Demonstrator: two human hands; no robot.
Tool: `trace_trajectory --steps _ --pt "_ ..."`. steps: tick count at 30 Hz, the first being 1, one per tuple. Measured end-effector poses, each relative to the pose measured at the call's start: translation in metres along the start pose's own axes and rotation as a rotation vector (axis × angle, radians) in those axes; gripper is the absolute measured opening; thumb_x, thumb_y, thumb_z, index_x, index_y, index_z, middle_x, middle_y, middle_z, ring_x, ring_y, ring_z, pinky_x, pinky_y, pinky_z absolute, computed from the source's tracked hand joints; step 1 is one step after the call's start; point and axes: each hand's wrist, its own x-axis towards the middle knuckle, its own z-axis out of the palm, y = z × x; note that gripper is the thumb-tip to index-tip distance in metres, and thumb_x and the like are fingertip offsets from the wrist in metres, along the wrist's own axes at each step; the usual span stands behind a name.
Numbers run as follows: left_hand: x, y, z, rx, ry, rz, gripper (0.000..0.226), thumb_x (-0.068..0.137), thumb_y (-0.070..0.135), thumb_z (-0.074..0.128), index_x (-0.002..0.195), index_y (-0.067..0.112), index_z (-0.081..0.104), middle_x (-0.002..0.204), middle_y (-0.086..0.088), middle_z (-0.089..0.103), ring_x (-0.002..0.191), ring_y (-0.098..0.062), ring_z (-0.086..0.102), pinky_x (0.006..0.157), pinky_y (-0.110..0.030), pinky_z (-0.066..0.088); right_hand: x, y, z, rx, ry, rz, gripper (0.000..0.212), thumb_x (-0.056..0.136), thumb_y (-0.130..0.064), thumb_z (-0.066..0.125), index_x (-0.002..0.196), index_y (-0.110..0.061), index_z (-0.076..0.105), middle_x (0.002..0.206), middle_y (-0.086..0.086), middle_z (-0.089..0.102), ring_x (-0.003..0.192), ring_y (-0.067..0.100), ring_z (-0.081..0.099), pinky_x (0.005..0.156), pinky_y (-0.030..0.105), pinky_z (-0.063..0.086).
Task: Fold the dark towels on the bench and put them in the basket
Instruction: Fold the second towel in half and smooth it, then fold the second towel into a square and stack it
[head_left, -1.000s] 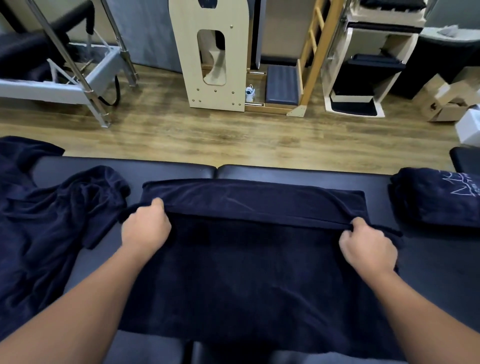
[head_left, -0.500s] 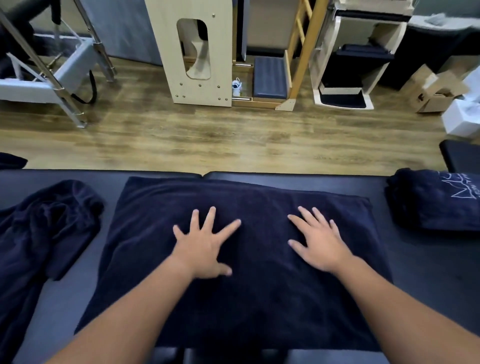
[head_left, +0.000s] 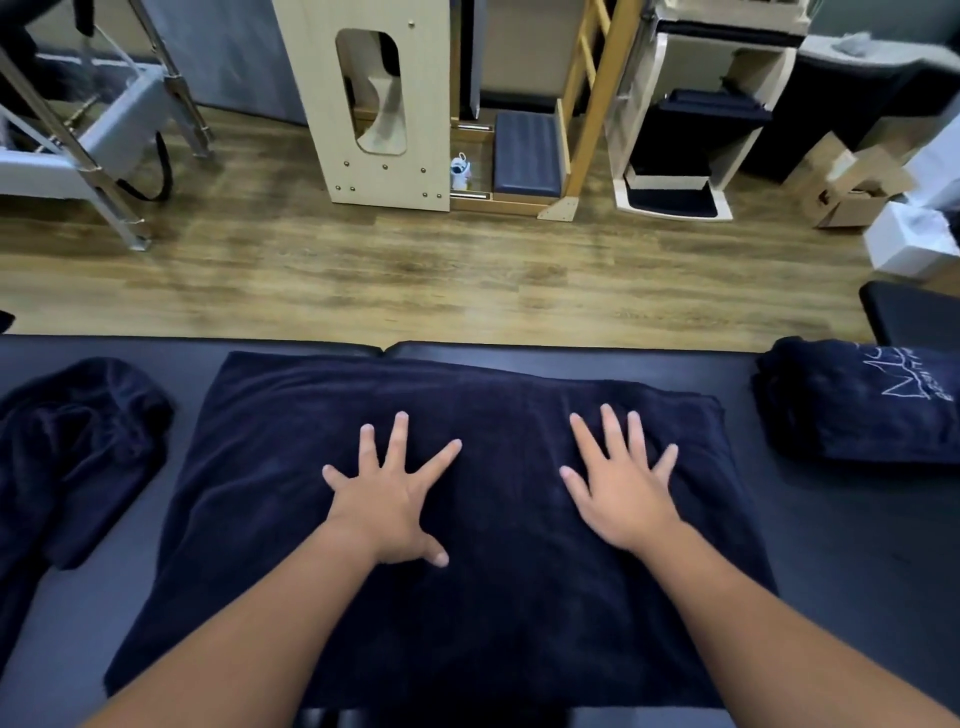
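Note:
A dark navy towel (head_left: 498, 405) lies folded flat across the middle of the black padded bench (head_left: 841, 545). My left hand (head_left: 389, 499) presses on its centre-left with fingers spread wide. My right hand (head_left: 621, 486) lies flat on its centre-right, fingers straight and splayed. A crumpled dark towel (head_left: 67, 447) is heaped at the bench's left end. A folded dark towel with a white logo (head_left: 862, 405) sits at the right end. No basket is in view.
Beyond the bench's far edge runs a wooden floor (head_left: 441, 270). Wooden exercise equipment (head_left: 384, 98) and a white-framed unit (head_left: 691, 114) stand at the back. Metal-framed apparatus (head_left: 104, 135) is at the back left, cardboard boxes (head_left: 852, 182) at the right.
Both hands let go of the towel's folded edge, which now lies flat at the far side. They moved to the towel's middle and spread flat; since half a second ago they have barely shifted.

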Motion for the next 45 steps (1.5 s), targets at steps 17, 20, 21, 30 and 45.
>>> trace_trajectory --steps 17,20,21,30,45 --pt "-0.147 -0.124 0.122 -0.443 0.533 -0.708 0.067 0.086 0.045 0.074 0.142 0.015 0.052 0.142 -0.010 0.051 0.124 -0.033 0.048 0.088 -0.061 0.044 -0.007 -0.275 -0.009 -0.093 -0.150 -0.721 0.056 0.106 -0.046 0.035 0.153 -0.018 0.027 0.168 0.005 -0.006 0.154 0.034 -0.011 0.118 0.068 0.008" --pt "-0.159 -0.126 0.122 -0.466 0.675 -0.669 0.053 0.071 0.037 0.089 0.112 0.016 0.062 0.105 0.000 0.061 0.100 -0.029 0.049 0.079 -0.052 0.043 0.001 -0.321 -0.014 -0.112 -0.124 -0.818 0.036 0.107 -0.037 0.036 0.131 -0.013 0.049 0.168 0.001 0.004 0.154 0.032 0.002 0.117 0.064 0.019" --pt "-0.161 -0.127 0.122 -0.441 0.755 -0.616 0.045 0.067 0.032 0.090 0.099 0.017 0.063 0.099 0.001 0.058 0.096 -0.028 0.048 0.076 -0.049 0.043 0.005 -0.335 -0.016 -0.133 -0.094 -0.836 0.031 0.107 -0.032 0.037 0.128 -0.014 0.050 0.167 0.001 0.008 0.152 0.033 0.012 0.113 0.062 0.027" --pt "-0.182 -0.164 0.085 -0.918 0.399 -0.517 0.041 0.083 0.067 0.059 0.090 0.027 0.056 0.082 0.014 0.062 0.090 -0.012 0.061 0.088 -0.039 0.044 0.037 -0.388 -0.033 -0.321 -0.009 -0.830 0.050 0.098 -0.012 0.044 0.139 -0.039 0.041 0.145 0.009 0.030 0.120 0.035 0.040 0.080 0.043 0.047" --pt "-0.227 -0.194 0.115 -1.369 0.049 -0.254 0.033 0.081 0.023 0.079 0.053 0.019 0.063 0.059 0.006 0.058 0.058 -0.010 0.053 0.061 -0.029 0.042 0.014 -0.402 -0.018 -0.201 -0.040 -0.929 0.059 0.094 -0.015 0.053 0.147 -0.034 0.036 0.125 0.005 0.036 0.110 0.031 0.047 0.084 0.044 0.051"
